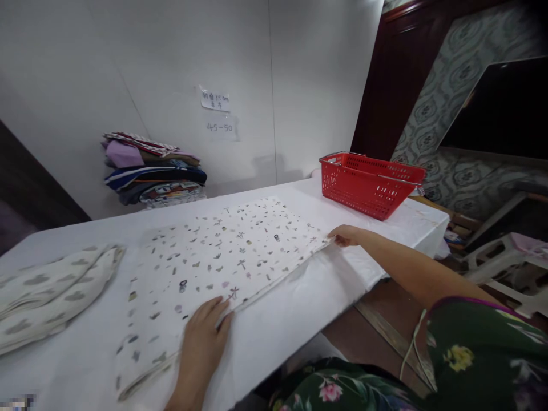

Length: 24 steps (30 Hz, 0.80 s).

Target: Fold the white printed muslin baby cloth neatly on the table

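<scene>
A white cloth [231,245] with a small print of plants and dark shapes lies spread flat, its near edge showing folded layers. At the near edge, left of the middle, my left hand [203,337] rests on the fabric, fingers lying flat and thumb apart. My right hand [346,235] is closed on the right corner of the same cloth, pinching it between thumb and fingers. Left of it lies another cloth [55,291], off-white with grey cloud-like shapes, folded and partly out of view.
A red plastic basket [363,185] with metal handles stands at the back right of the white-covered table [295,319]. A stack of folded fabrics [156,171] sits against the wall at the back left. Paper notes [216,101] hang on the wall. A pale plastic stool [505,260] stands to the right.
</scene>
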{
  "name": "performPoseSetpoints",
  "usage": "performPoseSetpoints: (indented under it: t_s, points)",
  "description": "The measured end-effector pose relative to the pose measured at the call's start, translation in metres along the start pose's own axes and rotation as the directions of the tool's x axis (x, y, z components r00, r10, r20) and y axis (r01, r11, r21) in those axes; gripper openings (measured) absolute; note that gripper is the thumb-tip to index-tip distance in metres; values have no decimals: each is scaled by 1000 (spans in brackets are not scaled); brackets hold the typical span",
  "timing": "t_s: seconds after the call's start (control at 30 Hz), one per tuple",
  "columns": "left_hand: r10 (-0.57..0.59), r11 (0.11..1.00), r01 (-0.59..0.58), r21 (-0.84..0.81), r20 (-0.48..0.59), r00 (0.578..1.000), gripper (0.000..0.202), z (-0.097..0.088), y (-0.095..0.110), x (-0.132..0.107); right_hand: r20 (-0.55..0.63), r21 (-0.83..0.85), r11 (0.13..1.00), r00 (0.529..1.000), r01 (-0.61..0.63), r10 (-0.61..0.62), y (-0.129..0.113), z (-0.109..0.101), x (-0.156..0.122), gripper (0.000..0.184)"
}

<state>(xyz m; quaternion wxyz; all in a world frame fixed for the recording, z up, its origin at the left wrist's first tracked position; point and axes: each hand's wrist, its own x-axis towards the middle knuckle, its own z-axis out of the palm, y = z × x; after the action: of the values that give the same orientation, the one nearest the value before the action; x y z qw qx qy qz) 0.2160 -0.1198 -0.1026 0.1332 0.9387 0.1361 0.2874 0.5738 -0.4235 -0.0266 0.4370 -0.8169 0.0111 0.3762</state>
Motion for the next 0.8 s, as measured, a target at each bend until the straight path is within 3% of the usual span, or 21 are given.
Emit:
performPoseSetpoints:
  t_s: [0.13,0.37,0.5,0.67,0.8]
  points:
    - [32,997,-33,63,25,999,33,1,4,-1,-64,2,1000,998,8,-8,8,-12,4,21]
    - [41,988,-45,146,27,999,36,3,-2,-4,-123,-27,999,992,32,-35,19,-2,11,24]
    - [37,988,-48,146,80,996,37,0,-4,-2,-134,-72,997,990,39,-49,21,-2,9,21]
    - [-15,991,-4,134,142,990,34,-22,-2,-11,-100,-201,972,985,122,-144,29,2,-5,20]
    - [-154,973,134,190,94,984,31,-52,-11,-32,-40,-285,944,982,164,-183,38,-2,-3,26]
